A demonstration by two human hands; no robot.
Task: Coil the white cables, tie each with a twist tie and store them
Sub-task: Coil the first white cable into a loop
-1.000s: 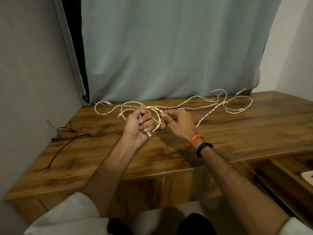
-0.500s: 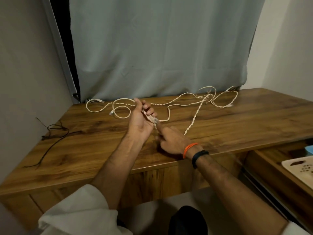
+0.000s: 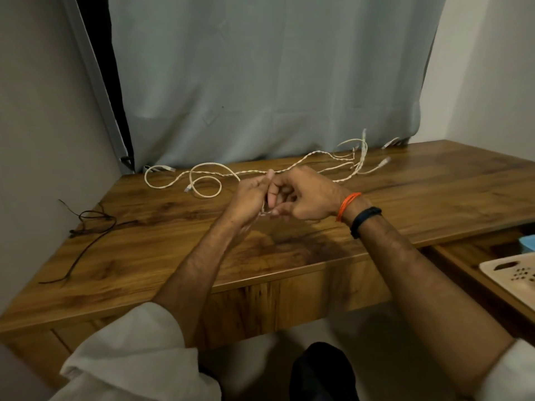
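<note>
Our fingers are curled around a short stretch of the white cable [image 3: 307, 157]: the left hand [image 3: 251, 198] grips it in a loose fist with the index finger raised, and the right hand [image 3: 304, 195] pinches the same stretch just beside the left fingers, thumb below. From the fingers the cable runs away in both directions, to a loose loop [image 3: 206, 186] lying beyond the left knuckles and to a twisted tangle far past the right fingertips, near the curtain [image 3: 260, 82]. We judge the task to be at an early stage: no finished coil is visible, no twist tie is applied, and nothing is stored; the dark ties [image 3: 92, 224] lie well to the left of the left hand on the wooden desk [image 3: 173, 256]. Compared with half a second earlier, the right hand has risen from pointing low beside the left palm to meet the left fingers, and the far tangle has drawn tighter.
</note>
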